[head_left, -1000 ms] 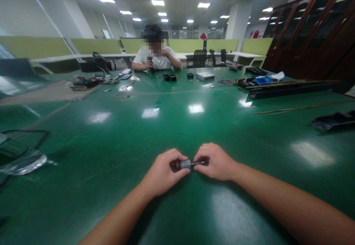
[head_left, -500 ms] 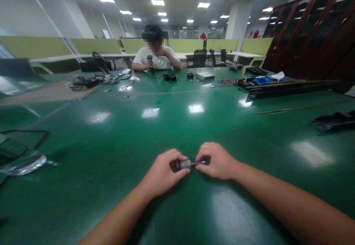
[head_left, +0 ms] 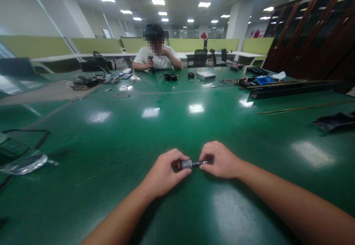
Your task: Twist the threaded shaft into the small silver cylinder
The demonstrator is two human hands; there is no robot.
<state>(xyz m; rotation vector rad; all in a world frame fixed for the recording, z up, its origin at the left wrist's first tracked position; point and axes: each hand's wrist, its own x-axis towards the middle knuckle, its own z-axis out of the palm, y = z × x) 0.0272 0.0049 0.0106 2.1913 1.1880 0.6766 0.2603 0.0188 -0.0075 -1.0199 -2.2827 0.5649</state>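
Observation:
Over the green table (head_left: 172,134), low in the middle of the head view, a small grey metal cylinder (head_left: 186,164) lies sideways with a thin dark shaft (head_left: 196,163) pointing right. My left hand (head_left: 166,173) is closed on the cylinder, thumb in front and fingers behind; its left end is hidden in the grip. Thumb and bent fingers of my right hand (head_left: 219,160) are closed around the shaft's outer end, whose shiny tip shows between them. Whether the shaft is one piece with the cylinder I cannot tell.
Clear plastic wrap and a black cable (head_left: 24,161) lie at the left. Thin rods (head_left: 302,107) and a long black channel (head_left: 291,89) lie on the right. Small electronics and a silver box (head_left: 205,76) stand far back, where a seated person (head_left: 156,58) holds a dark object.
My right hand has shifted slightly right, away from my left hand. A little more of the shaft shows between them. My left hand with the cylinder has barely moved.

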